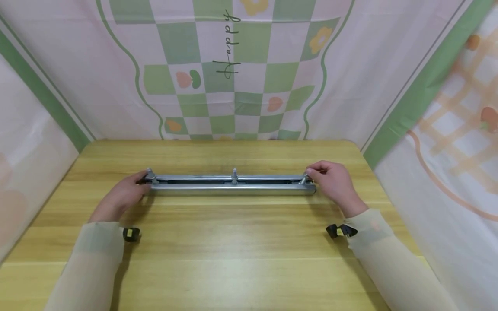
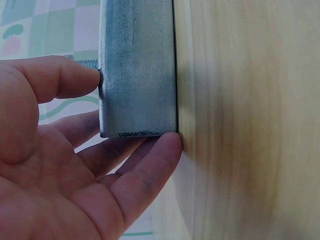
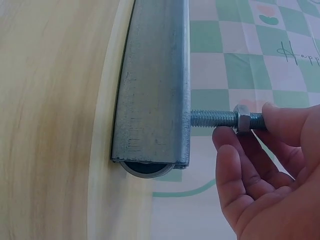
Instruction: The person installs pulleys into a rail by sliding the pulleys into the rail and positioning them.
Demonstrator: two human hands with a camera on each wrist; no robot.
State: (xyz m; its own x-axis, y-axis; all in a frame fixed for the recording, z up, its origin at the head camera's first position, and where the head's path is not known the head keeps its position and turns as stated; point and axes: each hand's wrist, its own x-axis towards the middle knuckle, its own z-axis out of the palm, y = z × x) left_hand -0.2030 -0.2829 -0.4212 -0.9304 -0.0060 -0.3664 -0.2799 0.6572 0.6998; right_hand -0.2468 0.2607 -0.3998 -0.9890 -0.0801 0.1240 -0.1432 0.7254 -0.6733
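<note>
A long metal channel rail (image 1: 233, 190) lies crosswise on the table, its open slot facing up. Three threaded bolts stand out of the slot: a left bolt (image 1: 151, 174), a middle bolt (image 1: 234, 176) and a right bolt (image 1: 304, 177). My left hand (image 1: 126, 192) grips the rail's left end, thumb on the slot-side edge and the little finger (image 2: 172, 145) at the opposite corner of the end. With my right hand (image 1: 336, 183) I pinch the right bolt near its tip, by its hex nut (image 3: 242, 118). A dark round wheel (image 3: 150, 169) pokes out of the rail's right end.
The wooden table (image 1: 233, 250) runs up to a patterned cloth (image 1: 249, 77) at the back, with more cloth along both sides. A small black device (image 1: 131, 234) is on my left wrist, and another black device (image 1: 341, 231) is on my right.
</note>
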